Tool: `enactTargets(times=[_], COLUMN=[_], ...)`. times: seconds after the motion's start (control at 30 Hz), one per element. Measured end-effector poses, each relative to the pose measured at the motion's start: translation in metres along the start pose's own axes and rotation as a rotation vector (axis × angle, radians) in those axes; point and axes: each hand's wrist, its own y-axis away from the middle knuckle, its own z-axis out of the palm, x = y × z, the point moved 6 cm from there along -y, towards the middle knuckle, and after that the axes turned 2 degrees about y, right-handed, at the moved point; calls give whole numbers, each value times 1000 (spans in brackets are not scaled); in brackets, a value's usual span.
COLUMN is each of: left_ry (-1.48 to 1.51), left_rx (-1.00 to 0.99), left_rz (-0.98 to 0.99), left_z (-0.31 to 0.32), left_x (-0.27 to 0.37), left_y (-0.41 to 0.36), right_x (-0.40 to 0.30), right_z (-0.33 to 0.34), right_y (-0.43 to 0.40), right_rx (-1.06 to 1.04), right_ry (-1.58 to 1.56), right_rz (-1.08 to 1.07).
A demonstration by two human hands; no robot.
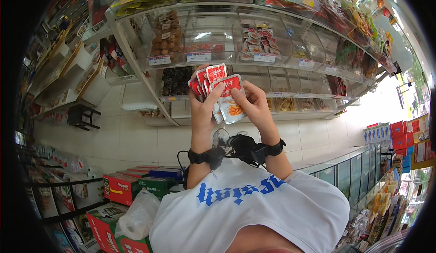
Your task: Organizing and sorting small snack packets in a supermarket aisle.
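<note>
My left hand point(203, 111) grips a fanned stack of red and white snack sachets point(216, 73), its thumb pressed over their front. The foremost sachet point(233, 107) shows a picture of yellowish food on its lower half. My right hand point(255, 103) pinches this front sachet at its right edge, thumb on the face and fingers curled behind. Both hands are held in front of the shelves, at chest height. Similar red and white sachets point(260, 43) lie in a clear bin just beyond. Black straps with small boxes point(206, 157) circle both wrists.
Ahead stands a metal rack with clear plastic bins point(211, 31) bearing price labels. Round brown packs point(167, 34) fill one bin, dark wrapped pieces point(177, 80) another. A black stool point(83, 117) is at left. Cartons point(119, 188) and a plastic bag point(139, 215) sit lower left; a glass counter point(344, 174) runs right.
</note>
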Motion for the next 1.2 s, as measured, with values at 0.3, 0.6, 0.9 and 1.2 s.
enactTargets(times=[0.3, 0.6, 0.9, 1.2], left_ry=[-47, -69, -282, -238], left_rx=[-94, -106, -178, -180], left_rz=[-43, -77, -14, -27], left_z=[-1, 2, 5, 6], left_x=[-1, -8, -7, -11], left_y=[-2, -1, -2, -2], right_x=[14, 14, 9, 0], right_z=[-13, -13, -18, -10], right_y=[-2, -2, -5, -4], right_rx=[111, 135, 197, 263], right_ry=[-40, 9, 28, -44], right_rz=[68, 20, -22, 14])
